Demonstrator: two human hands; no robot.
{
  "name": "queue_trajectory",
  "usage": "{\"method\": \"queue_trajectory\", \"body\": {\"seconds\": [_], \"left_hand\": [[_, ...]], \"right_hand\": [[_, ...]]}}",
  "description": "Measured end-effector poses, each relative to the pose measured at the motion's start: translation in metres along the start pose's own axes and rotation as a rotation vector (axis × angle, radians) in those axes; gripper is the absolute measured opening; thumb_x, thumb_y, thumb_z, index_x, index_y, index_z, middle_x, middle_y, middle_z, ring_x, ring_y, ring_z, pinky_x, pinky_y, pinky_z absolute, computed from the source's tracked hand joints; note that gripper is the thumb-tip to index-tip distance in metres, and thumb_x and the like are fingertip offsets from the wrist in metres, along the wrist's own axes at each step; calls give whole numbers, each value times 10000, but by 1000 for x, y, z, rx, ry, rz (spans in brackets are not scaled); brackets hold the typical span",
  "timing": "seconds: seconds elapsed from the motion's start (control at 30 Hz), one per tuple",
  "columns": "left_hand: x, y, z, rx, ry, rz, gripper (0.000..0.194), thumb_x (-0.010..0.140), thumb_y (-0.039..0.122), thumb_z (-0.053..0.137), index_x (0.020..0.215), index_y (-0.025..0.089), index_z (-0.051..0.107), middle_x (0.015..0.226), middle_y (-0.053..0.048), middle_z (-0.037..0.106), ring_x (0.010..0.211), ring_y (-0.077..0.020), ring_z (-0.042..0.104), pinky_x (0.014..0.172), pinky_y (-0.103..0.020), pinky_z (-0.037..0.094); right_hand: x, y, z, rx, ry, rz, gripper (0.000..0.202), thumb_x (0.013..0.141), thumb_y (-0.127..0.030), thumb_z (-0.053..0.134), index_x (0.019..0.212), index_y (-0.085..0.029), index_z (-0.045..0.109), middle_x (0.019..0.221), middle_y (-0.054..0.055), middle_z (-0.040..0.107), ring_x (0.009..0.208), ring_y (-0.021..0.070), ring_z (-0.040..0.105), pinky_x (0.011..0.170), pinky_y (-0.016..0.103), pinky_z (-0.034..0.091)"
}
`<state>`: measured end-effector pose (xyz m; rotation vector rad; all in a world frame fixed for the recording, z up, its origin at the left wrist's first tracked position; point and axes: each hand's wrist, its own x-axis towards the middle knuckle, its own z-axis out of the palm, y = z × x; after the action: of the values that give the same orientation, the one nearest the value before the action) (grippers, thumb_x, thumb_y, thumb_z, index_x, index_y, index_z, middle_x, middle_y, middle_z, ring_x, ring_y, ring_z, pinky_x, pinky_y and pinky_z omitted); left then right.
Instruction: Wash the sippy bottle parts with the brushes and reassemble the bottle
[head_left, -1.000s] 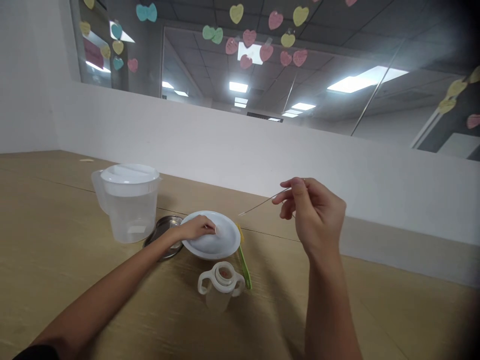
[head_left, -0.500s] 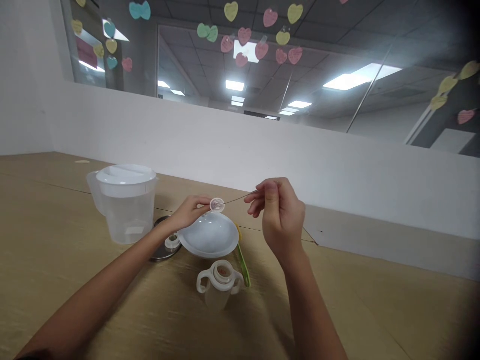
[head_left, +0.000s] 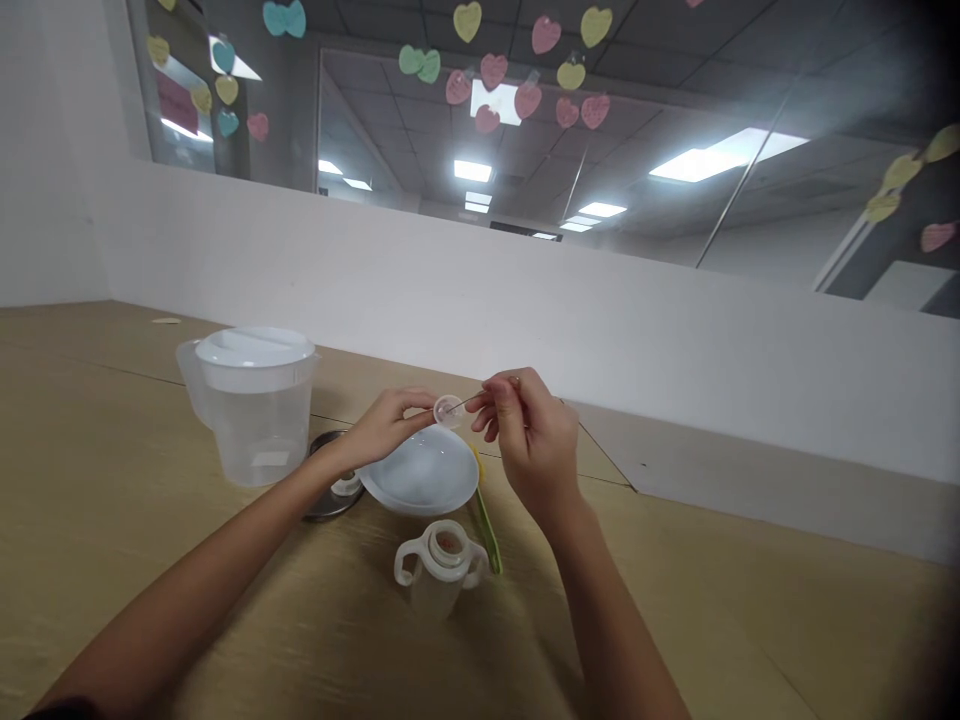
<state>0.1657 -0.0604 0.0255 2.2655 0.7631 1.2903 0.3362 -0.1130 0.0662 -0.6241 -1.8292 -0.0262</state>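
Pinched in the fingertips of my left hand [head_left: 391,425] is a small clear round piece that looks like a bottle nipple [head_left: 448,411], its open side facing me. My right hand [head_left: 532,440] is closed on a thin wire brush [head_left: 469,402]; its far end goes into the nipple, so I cannot see bristles. Both hands are above a white bowl [head_left: 420,475]. In front of the bowl stands a two-handled baby bottle [head_left: 439,570] with its top uncovered and something reddish-brown visible through the mouth.
To the left stands a lidded clear pitcher [head_left: 259,420] of liquid. A round metal tray [head_left: 330,505] carrying a white bottle collar [head_left: 346,484] lies beside the bowl, partly behind my left forearm. A brush with a green handle [head_left: 487,530] rests on the right. A white wall [head_left: 360,270] rises behind the table.
My right hand has moved left, toward the nipple, pushing the wire brush further in. My left hand and the nipple have shifted slightly right.
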Motion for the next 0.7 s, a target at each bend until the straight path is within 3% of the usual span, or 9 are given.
{"method": "queue_trajectory", "body": {"seconds": [0.27,0.4,0.7], "left_hand": [[0,5,2,-87,42,6,287,854,340,496,978,148,669,979,-55,661,915,-182,580,830,-268,430],[0,4,-2,10,46,35,250,853,316,509,967,160,667,938,-42,661,885,-165,584,808,-256,430],[2,-5,-7,205,43,194,179,855,269,524,898,162,661,885,-44,666,834,-144,586,763,-243,433]], "right_hand": [[-2,19,18,-214,-67,-67,249,893,-232,425,672,-183,530,616,0,576,566,96,512,546,208,368],[-1,28,25,-176,-69,-40,231,868,-218,458,684,-165,587,641,18,592,593,110,508,562,223,367],[8,-2,-22,-42,284,85,254,862,-301,504,708,-164,654,542,-26,480,490,83,422,473,225,328]]}}
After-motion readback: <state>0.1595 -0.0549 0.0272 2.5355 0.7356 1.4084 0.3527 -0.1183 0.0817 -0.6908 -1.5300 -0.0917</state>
